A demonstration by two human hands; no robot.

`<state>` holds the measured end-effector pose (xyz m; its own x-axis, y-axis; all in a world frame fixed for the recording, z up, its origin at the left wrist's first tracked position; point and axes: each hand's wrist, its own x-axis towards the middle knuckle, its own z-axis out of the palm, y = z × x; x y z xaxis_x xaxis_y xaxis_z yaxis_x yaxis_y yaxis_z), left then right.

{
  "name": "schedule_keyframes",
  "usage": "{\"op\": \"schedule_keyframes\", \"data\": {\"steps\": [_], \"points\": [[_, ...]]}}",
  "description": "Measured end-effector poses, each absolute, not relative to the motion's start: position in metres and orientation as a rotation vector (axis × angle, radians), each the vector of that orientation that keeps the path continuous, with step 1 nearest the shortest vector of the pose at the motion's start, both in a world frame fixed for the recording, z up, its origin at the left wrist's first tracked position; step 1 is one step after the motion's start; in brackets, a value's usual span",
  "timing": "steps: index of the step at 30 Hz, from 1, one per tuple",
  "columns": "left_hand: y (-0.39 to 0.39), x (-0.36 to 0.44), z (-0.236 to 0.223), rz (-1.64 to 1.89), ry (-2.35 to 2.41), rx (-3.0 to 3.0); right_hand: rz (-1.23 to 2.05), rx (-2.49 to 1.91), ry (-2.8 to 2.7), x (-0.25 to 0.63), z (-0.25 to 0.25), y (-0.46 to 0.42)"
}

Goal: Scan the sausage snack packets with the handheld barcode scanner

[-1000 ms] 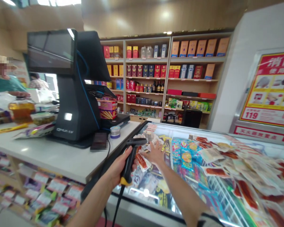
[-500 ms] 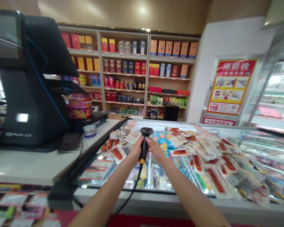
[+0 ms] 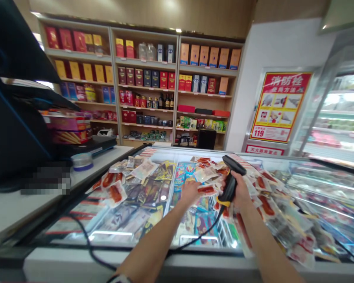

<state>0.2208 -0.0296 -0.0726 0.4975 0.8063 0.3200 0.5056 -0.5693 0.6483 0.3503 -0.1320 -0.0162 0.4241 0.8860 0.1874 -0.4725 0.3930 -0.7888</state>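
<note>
My right hand (image 3: 242, 190) is closed round the grip of a black barcode scanner (image 3: 230, 179) with a yellow band, head tilted up and left. Its black cable (image 3: 200, 236) hangs down toward the near edge. My left hand (image 3: 189, 193) is just left of the scanner, fingers pinched on a clear packet with a red sausage (image 3: 207, 190). Both hands hover over a glass-topped chest freezer (image 3: 129, 220) strewn with many sausage and snack packets.
A white counter (image 3: 6, 212) at the left carries a black till terminal (image 3: 11, 129), a roll of tape (image 3: 82, 161) and boxed snacks. Wooden shelves (image 3: 147, 78) of boxes and bottles line the back wall. A red poster (image 3: 279, 106) and a glass-fronted chiller (image 3: 339, 110) stand right.
The scanner went from my left hand to my right hand, meeting both in between. My left hand then took hold of a sausage packet. My view swung right, away from the till.
</note>
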Motion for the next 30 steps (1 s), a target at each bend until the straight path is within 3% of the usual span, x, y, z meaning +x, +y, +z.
{"op": "schedule_keyframes", "data": {"steps": [5,15,30], "points": [[-0.008,0.211,-0.07,0.862,0.999,2.402,0.958,-0.722,-0.731,0.354,-0.02,-0.112],[0.042,0.115,-0.042,1.259,1.044,2.343,1.181,-0.982,-0.869,0.289,-0.015,-0.098],[0.057,0.094,-0.053,1.267,1.146,2.368,1.187,-1.138,-0.876,0.265,-0.027,-0.108]]}}
